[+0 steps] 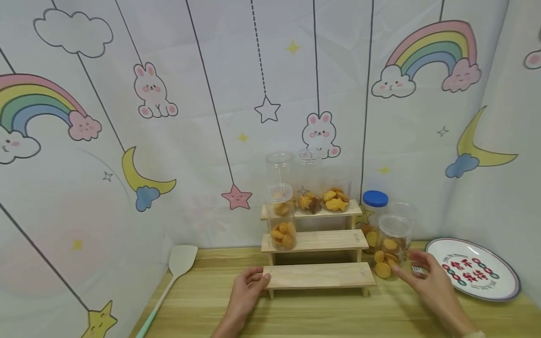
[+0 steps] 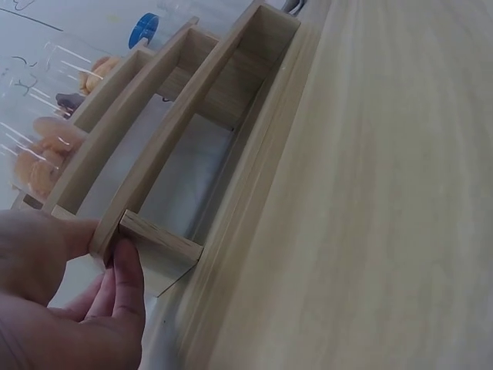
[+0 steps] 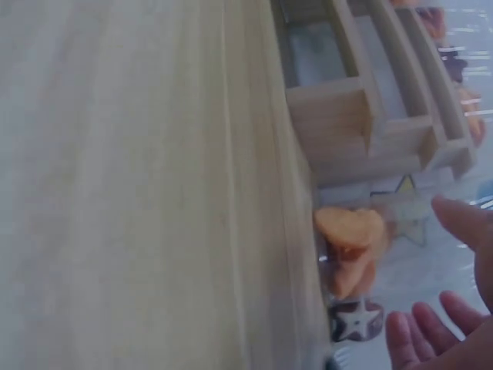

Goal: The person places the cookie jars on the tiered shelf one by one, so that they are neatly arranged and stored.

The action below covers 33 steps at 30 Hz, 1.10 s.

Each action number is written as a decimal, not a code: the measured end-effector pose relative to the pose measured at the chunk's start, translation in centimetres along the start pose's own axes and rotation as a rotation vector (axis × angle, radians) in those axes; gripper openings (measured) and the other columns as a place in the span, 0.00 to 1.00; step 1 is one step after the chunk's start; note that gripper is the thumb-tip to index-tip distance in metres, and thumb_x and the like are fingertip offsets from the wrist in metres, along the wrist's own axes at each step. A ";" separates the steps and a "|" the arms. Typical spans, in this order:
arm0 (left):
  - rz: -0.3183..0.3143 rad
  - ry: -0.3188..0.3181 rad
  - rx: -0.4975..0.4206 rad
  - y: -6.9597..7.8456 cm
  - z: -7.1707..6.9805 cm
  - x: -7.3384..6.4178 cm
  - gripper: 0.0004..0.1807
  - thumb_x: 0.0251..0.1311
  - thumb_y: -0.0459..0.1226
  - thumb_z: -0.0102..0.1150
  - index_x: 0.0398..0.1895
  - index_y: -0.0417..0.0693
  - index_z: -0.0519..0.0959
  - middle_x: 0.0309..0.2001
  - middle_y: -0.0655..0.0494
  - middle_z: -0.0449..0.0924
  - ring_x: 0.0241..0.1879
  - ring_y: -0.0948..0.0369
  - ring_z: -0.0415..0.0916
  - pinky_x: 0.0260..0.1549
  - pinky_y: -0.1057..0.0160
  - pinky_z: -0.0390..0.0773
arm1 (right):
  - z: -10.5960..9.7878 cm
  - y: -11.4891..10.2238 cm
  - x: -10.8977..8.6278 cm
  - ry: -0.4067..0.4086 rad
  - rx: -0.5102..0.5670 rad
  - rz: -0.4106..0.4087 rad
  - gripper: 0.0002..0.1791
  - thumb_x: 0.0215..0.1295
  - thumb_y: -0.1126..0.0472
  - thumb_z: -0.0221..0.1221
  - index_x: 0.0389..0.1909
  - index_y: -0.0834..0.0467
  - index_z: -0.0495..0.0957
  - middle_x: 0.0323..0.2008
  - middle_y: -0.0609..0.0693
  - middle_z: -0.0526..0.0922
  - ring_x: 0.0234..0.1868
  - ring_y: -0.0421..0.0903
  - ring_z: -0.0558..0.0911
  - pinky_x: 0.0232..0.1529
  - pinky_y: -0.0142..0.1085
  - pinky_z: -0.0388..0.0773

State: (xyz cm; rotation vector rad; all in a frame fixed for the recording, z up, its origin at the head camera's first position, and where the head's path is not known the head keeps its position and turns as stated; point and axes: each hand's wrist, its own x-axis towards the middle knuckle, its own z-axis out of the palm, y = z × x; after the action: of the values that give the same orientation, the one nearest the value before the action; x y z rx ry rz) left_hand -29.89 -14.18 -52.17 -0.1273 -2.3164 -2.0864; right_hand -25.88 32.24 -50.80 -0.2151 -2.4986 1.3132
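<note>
My left hand [image 1: 247, 288] pinches the left end of the lowest step of a three-tier wooden display stand [image 1: 319, 276]. In the left wrist view the thumb lies on the board and the fingers curl beneath its edge. Off the stand's right end, my right hand [image 1: 433, 281] is beside a clear jar of cookies [image 1: 383, 268], thumb and fingers spread apart. The right wrist view shows orange cookies [image 3: 350, 231] in the jar bottom and a dark star-patterned cookie [image 3: 358, 320] close to the fingertips.
Three clear cookie jars stand on the top tier, one of them at the right [image 1: 336, 199]; another jar [image 1: 282, 230] is on the middle tier. A blue-lidded jar [image 1: 375, 198] stands right of the stand. A plate [image 1: 500, 281] lies far right, a spatula [image 1: 181, 260] far left.
</note>
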 end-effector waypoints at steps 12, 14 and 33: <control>-0.011 0.032 -0.018 -0.5 0.4 -0.3 0.29 0.74 0.40 0.69 0.68 0.27 0.75 0.51 0.41 0.86 0.45 0.62 0.84 0.43 0.69 0.89 | 1.0 0.0 1.0 -0.017 0.007 -0.026 0.54 0.67 0.40 0.74 0.77 0.70 0.61 0.72 0.71 0.71 0.70 0.69 0.74 0.46 0.14 0.74; -0.009 0.038 -0.013 -0.5 0.4 -0.3 0.29 0.74 0.40 0.69 0.68 0.27 0.75 0.51 0.41 0.86 0.45 0.62 0.84 0.43 0.70 0.89 | 1.2 0.0 1.2 -0.030 0.006 -0.018 0.56 0.67 0.38 0.74 0.78 0.70 0.59 0.73 0.72 0.70 0.71 0.70 0.73 0.46 0.14 0.74; -0.006 0.020 -0.010 -0.5 0.0 -0.1 0.30 0.75 0.40 0.68 0.69 0.26 0.74 0.51 0.39 0.87 0.43 0.61 0.87 0.42 0.63 0.92 | 1.7 -0.6 1.9 -0.114 -0.019 0.030 0.61 0.68 0.32 0.69 0.84 0.67 0.53 0.78 0.75 0.63 0.74 0.74 0.68 0.70 0.69 0.74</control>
State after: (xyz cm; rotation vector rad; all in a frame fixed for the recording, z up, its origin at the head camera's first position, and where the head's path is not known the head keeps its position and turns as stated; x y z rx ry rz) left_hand -29.79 -14.24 -52.64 -0.0988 -2.2985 -2.0921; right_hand -28.28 31.13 -50.84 -0.1881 -2.6131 1.3489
